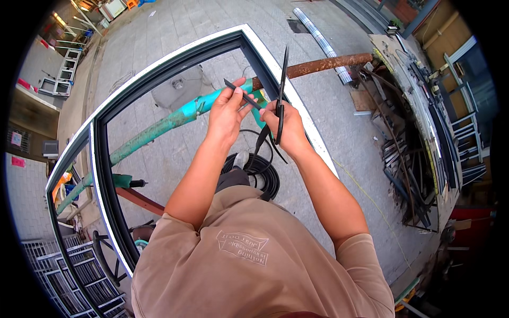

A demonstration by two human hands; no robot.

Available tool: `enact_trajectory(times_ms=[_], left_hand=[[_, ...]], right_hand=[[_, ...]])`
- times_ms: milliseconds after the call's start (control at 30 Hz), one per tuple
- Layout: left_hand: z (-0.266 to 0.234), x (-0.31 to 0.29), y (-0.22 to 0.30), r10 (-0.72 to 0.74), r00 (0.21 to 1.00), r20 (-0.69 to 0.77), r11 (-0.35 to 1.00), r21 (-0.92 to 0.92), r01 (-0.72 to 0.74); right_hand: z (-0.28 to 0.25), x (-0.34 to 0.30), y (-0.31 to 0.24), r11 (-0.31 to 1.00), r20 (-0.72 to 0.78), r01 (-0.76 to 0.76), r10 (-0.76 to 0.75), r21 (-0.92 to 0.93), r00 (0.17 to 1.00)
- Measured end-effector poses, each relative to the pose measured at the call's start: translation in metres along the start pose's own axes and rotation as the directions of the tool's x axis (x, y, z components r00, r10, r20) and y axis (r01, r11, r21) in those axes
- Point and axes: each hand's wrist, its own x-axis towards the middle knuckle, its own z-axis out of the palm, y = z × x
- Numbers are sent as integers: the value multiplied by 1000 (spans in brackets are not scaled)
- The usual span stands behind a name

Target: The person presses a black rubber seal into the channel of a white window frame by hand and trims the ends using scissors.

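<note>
Black strip [249, 99] at 12 o'clock: L hand [228, 110] grip pinching it; R hand [290, 127] grip, approx 1 o'clock, round scissors [281, 98], thumb at strip, prob. steadying it w/o dropping tool.

A window-frame workshop, seemingly in an outdoor yard: a large white-and-black window frame [172, 69] rests across a rust-and-green pipe [326, 64] above grey paved ground [366, 175]. At right, a cluttered workbench [391, 54] bears long dark profiles [436, 119], with metal offcuts [408, 196] beneath; lower left, more frames [79, 281] stand stacked.
</note>
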Motion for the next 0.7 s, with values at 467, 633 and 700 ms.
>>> enact_trajectory(times_ms=[467, 633, 700], left_hand=[[30, 91, 46, 79, 994, -81, 986, -144, -90], [-19, 162, 13, -107, 967, -233, 993, -81, 90], [-32, 179, 3, -127, 967, -221, 990, -92, 108]], right_hand=[[1, 102, -105, 983, -69, 173, -177, -55, 982], [26, 144, -71, 801, -96, 127, -224, -585, 970], [32, 160, -62, 739, -110, 86, -211, -668, 971]])
